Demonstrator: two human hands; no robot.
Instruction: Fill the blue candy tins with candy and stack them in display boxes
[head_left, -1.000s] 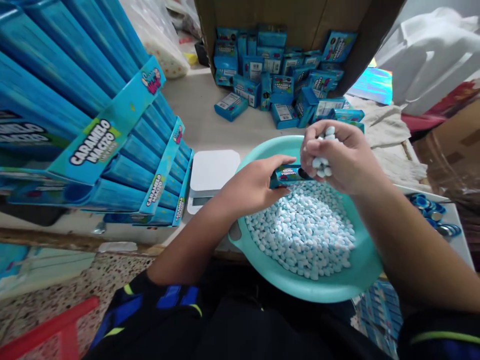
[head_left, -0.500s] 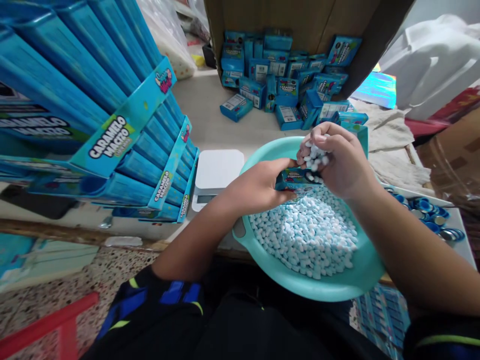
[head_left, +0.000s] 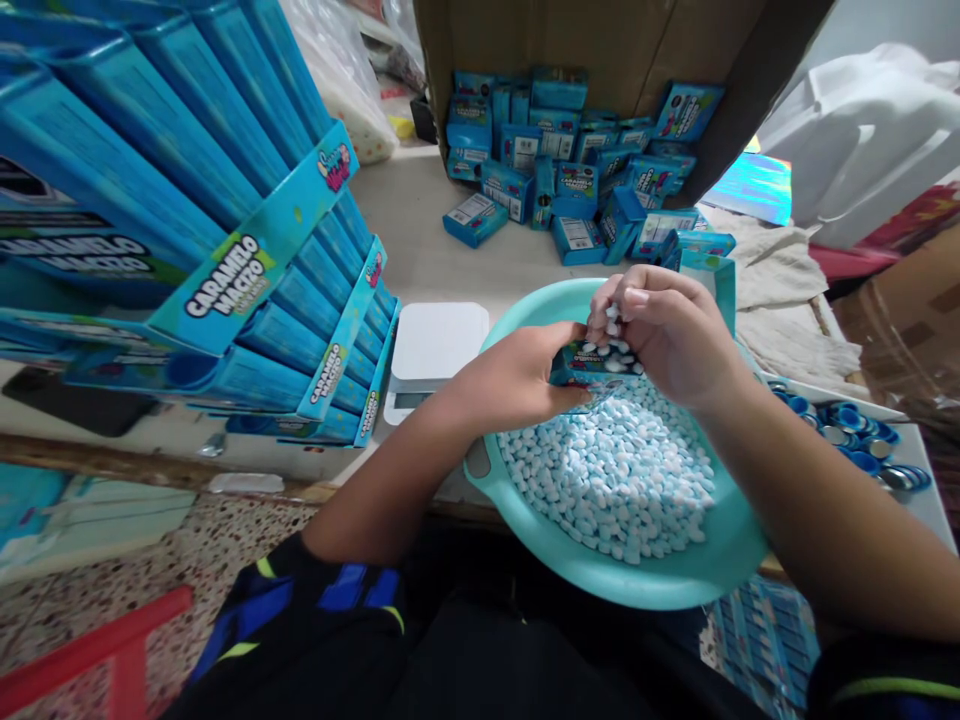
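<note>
My left hand [head_left: 525, 375] grips a small blue candy box [head_left: 581, 368] labelled "Caramelo Macizo", tilted on its side above the basin. White candies show at the box's right end. Just beside that opening, my right hand [head_left: 667, 335] is curled around a few white candies [head_left: 613, 318], its fingertips close to the box. Below both hands, the turquoise basin [head_left: 637, 590] holds a large heap of pale blue and white candies [head_left: 622, 480].
A white scale [head_left: 439, 345] stands left of the basin. Tall stacks of blue display boxes [head_left: 262, 290] rise at left. Behind, a cardboard carton [head_left: 555, 35] has many small blue boxes [head_left: 577, 185] at its mouth. Blue-and-silver round pieces [head_left: 862, 435] lie at right.
My right hand has moved slightly left and closer to the box opening. Fewer candies show in it, and more show at the box's open end.
</note>
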